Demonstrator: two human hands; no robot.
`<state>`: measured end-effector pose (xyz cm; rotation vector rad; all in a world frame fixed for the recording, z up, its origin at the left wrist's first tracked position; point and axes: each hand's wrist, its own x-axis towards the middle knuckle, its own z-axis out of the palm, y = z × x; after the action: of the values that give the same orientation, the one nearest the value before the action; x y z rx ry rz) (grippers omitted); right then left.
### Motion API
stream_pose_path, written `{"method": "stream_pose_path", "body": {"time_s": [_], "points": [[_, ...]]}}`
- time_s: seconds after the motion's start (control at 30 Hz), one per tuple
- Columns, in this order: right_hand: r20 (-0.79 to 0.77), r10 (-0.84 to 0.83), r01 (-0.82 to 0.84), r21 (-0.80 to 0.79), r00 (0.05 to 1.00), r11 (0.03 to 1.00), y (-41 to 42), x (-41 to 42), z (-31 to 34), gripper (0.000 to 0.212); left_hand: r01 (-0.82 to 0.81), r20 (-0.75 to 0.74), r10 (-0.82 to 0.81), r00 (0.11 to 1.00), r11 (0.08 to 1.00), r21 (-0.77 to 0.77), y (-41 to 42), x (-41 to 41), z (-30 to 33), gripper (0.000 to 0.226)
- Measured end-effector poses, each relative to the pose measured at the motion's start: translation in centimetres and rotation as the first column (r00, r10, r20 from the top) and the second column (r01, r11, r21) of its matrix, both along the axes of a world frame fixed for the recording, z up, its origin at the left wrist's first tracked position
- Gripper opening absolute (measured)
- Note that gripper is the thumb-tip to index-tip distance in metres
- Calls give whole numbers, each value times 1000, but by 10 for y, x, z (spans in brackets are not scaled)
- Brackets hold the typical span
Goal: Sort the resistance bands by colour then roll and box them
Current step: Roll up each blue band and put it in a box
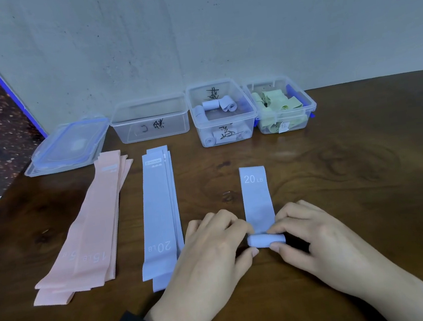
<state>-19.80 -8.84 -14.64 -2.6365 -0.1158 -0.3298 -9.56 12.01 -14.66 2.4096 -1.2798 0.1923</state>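
On the wooden table [351,170], going left to right: stacked lids [66,147] lie at the far left, with a pile of flat pink bands [89,227] in front of them. Next is a pile of flat blue bands [158,214], below an empty box [150,118]. Your left hand [215,249] pinches the left end of the blue band [257,200] that lies between your hands, its near end rolled into a small roll. Your right hand [316,235] pinches the roll's right end. Behind, a box of blue rolls [222,111] sits beside a box of green bands [282,104].
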Motion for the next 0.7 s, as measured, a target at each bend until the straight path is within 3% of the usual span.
{"method": "stream_pose_path", "body": {"time_s": [0.27,0.57,0.7], "points": [[-4,0,0,9,1000,1000,1,1,1,21,-13,20,14,1000,1000,-10,-1,-2,-1,28],[-4,-7,7,15,1000,1000,1,0,1,33,-17,8,17,1000,1000,3,-1,-1,1,28],[-23,5,-5,7,1000,1000,0,0,2,22,-24,4,24,1000,1000,6,-1,-2,1,31]]}}
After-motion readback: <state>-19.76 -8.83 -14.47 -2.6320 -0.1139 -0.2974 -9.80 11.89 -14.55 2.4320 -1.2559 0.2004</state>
